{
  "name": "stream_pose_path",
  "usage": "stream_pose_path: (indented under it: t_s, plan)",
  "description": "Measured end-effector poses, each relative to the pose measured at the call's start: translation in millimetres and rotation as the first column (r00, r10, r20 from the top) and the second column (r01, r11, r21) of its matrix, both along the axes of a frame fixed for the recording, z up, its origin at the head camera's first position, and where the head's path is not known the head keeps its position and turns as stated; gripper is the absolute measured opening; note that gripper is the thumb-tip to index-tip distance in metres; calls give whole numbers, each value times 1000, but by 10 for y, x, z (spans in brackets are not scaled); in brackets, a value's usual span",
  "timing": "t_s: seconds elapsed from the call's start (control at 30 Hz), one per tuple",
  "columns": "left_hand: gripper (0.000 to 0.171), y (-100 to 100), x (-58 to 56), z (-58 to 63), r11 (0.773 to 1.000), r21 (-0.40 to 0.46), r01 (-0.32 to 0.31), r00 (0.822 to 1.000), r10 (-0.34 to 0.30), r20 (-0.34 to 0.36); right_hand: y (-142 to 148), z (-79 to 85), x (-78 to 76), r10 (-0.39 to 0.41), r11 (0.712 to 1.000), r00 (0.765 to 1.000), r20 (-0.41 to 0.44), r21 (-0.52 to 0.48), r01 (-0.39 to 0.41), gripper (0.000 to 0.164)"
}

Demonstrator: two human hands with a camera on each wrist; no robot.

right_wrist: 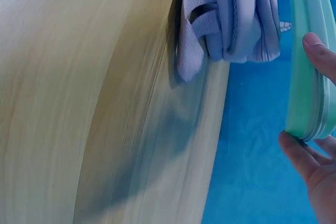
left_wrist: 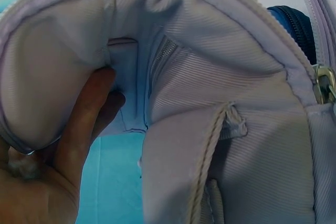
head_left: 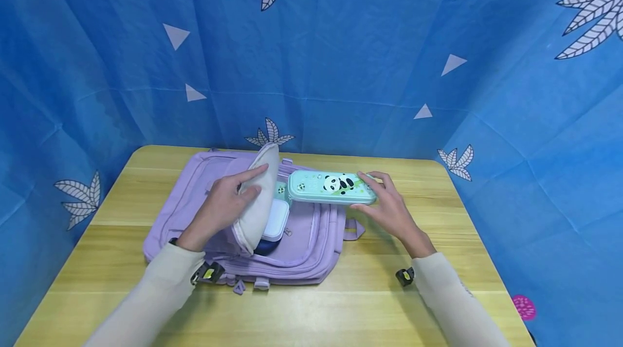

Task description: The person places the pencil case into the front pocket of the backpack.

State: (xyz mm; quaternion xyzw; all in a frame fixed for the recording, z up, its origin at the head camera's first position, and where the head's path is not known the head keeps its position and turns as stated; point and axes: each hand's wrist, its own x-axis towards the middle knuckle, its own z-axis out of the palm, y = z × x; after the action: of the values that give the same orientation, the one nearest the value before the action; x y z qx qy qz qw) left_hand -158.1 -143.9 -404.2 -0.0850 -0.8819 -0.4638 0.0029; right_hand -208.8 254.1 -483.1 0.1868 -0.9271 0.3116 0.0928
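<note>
A light purple backpack (head_left: 182,204) lies on its back on the table, its front pocket unzipped. My left hand (head_left: 226,201) holds the pocket's pale-lined flap (head_left: 260,204) raised, thumb and fingers on either side of it. In the left wrist view the fingers (left_wrist: 92,103) reach around the flap's fabric (left_wrist: 52,66). My right hand (head_left: 386,204) grips the right end of a mint-green pencil case (head_left: 321,187) with a panda on its lid. The case is level above the backpack's right side, its left end near the pocket opening. In the right wrist view the thumb and fingers (right_wrist: 299,156) clasp the zipped case (right_wrist: 304,87).
A small white case (head_left: 276,220), a dark blue item (head_left: 266,247) and another mint-green item (head_left: 281,190) sit in the pocket, partly hidden. A strap loop (head_left: 354,229) sticks out at the right. Blue curtains surround the wooden table (head_left: 311,314).
</note>
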Motion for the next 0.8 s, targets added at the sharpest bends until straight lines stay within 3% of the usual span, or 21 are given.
stream_pose_path:
  t_s: [0.8]
  plan:
    - [51,16,-9,3,999,20,37,999,-36,-24,-342,34,7,-2,998,1000,9,66,2,89]
